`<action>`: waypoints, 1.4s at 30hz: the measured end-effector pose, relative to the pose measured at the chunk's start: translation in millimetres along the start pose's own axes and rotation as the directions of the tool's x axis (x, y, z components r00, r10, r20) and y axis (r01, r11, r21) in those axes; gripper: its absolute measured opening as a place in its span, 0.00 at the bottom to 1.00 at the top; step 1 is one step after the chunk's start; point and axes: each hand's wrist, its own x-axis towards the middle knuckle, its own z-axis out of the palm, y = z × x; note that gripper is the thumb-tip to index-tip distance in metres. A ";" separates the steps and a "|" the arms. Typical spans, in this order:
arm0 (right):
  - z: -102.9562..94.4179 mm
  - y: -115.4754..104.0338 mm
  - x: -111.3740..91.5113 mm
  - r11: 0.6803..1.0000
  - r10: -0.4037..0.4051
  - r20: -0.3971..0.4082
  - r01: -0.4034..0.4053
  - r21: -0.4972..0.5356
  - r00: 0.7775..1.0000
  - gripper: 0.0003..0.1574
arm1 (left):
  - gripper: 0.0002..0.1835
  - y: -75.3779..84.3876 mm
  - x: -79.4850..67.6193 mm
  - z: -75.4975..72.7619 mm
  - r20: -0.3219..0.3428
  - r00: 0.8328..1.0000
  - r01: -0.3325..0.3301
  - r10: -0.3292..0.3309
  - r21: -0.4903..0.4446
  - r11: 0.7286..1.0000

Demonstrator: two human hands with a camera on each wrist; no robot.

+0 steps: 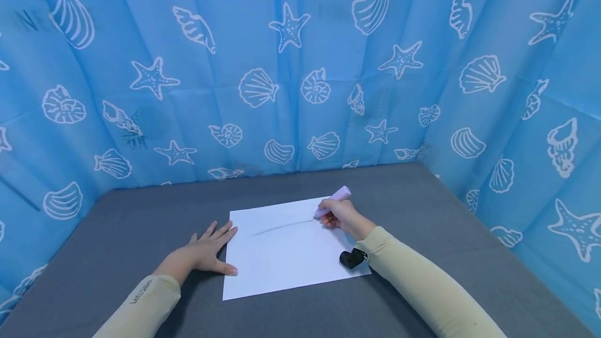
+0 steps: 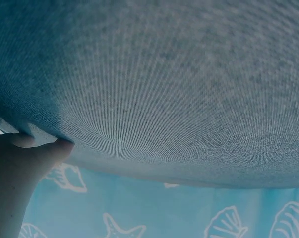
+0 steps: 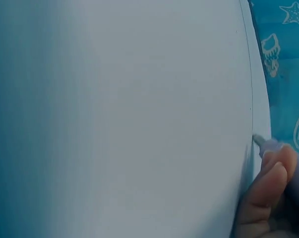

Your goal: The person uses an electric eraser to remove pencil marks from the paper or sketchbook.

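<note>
Pale lilac cylindrical pen: grey tip. White rectangular paper sheet: single thin grey line. Dark grey cloth tabletop: fine ribbed weave. Blue fabric curtain: white-outlined shells, starfish. Pale yellow-beige fabric sleeves: dark lettering on left. Rounded wrist device: black.

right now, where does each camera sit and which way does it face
Head: on the head, facing forward and down at paper, table and curtain; left hand, right hand and sleeves show.
Left wrist: on that wrist, facing table and curtain; part of the left hand at left.
Right wrist: on that wrist, facing the paper; part of the right hand, lower right, holding the pen.
Head and right wrist share the pen and its line.
</note>
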 end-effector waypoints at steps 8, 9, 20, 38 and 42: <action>3.6 -2.7 -3.8 1.000 -0.011 0.001 0.011 -0.007 1.000 0.17 | 0.61 -1.6 -0.3 0.0 -0.001 1.000 0.000 0.000 -0.004 1.000; 3.3 -2.6 -3.5 1.000 -0.009 -0.001 0.009 -0.009 1.000 0.17 | 0.61 -1.1 -0.5 -0.2 0.000 1.000 0.000 0.000 -0.006 1.000; -2.1 -1.3 -4.0 0.999 -0.024 0.048 0.022 0.046 0.999 0.19 | 0.64 -3.8 2.2 1.1 0.019 1.000 0.017 -0.017 -0.027 0.999; 5.2 -1.2 -3.2 1.000 -0.002 -0.010 0.002 0.001 1.000 0.15 | 0.61 3.2 -2.0 -3.1 0.018 1.000 0.015 -0.015 -0.012 1.000; 6.1 -3.2 -4.6 1.000 -0.005 0.007 0.005 -0.001 1.000 0.12 | 0.62 1.3 -1.7 -3.6 0.018 1.000 0.001 0.000 -0.034 0.999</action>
